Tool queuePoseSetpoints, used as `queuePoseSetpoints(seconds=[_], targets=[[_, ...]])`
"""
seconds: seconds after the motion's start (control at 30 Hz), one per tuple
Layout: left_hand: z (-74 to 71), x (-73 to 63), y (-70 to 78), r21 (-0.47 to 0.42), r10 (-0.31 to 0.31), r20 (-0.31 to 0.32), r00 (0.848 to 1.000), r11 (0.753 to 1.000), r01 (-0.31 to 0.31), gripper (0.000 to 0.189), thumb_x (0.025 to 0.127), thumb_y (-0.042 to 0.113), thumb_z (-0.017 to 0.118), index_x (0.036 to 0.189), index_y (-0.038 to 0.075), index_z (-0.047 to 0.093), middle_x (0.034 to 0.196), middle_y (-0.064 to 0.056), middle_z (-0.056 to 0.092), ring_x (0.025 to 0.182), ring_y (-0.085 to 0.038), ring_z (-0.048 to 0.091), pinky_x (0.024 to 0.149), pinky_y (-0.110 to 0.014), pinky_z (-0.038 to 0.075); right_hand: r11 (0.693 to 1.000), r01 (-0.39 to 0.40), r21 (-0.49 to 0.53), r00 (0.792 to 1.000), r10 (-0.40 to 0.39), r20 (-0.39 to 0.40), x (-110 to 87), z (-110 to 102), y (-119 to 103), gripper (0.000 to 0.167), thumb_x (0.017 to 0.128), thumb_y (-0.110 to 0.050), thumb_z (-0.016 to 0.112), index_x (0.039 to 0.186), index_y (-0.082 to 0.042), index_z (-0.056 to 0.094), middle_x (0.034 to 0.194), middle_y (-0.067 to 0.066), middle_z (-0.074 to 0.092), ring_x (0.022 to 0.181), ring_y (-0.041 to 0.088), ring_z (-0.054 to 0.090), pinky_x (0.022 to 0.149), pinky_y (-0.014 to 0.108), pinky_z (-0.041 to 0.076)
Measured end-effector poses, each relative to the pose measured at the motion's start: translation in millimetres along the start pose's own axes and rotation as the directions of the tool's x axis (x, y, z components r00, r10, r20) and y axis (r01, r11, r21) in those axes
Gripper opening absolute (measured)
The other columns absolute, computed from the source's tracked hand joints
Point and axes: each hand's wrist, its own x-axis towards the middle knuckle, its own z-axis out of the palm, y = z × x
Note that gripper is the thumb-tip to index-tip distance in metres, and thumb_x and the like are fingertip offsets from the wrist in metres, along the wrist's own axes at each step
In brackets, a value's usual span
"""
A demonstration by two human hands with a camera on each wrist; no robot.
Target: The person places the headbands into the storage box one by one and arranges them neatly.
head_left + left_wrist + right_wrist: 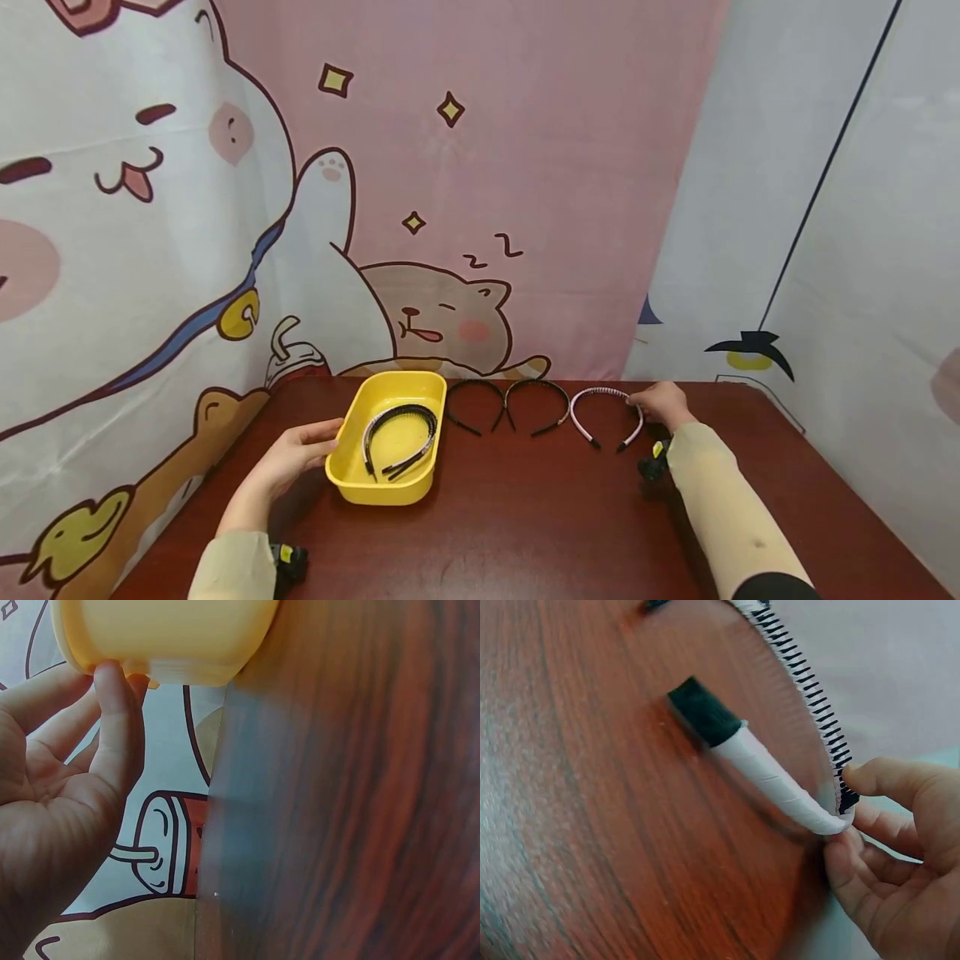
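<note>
My right hand [660, 403] pinches a pale pink headband [772, 780] by the side of its arc. Comb teeth [810, 690] line its inner side, and its ends have black tips. In the head view the headband lies at the right end of a row, after two dark headbands [480, 382]. My left hand [296, 454] holds the left rim of a yellow plastic basin [386, 495] between thumb and fingers; part of the fingers is hidden in the left wrist view. Inside the basin lie headbands [401, 411], black and pale ones overlapping.
The dark red-brown wooden table [525, 517] carries everything. A cartoon-printed cloth [540, 208] hangs right behind its far edge, and white cloth [885, 292] runs along the right. The two dark headbands stand close beside the basin's right wall.
</note>
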Motion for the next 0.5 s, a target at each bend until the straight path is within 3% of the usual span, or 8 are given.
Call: queuePoseSetpoints(seconds=[0.2,0.5], targets=[[-2.1,1.0,1.7,0.008,0.004,-0.010,1.000,1.000,-0.004,0.053,0.096,0.009,0.060,0.142,-0.008,0.041,0.138,-0.030,0.047,0.113,-0.032,0.059,0.088,-0.035,0.053,0.980,-0.077,0.184,0.995,0.064,0.076,1.2,-6,1,0.033,0.083,-0.013,0.071,0.101,0.014,0.062,0.076,0.008,0.067,0.066,0.013,0.064,0.064,0.034,0.058],[-0.3,0.5,2.2,0.007,-0.010,-0.004,1.000,1.000,0.010,0.052,0.096,0.009,0.059,0.142,-0.008,0.041,0.138,-0.030,0.047,0.114,-0.033,0.059,0.089,-0.036,0.052,0.925,-0.166,0.341,0.964,0.079,0.253,-6.1,-12,4,0.030,0.091,-0.010,0.064,0.110,0.013,0.060,0.078,0.002,0.064,0.068,0.011,0.061,0.066,0.026,0.056]])
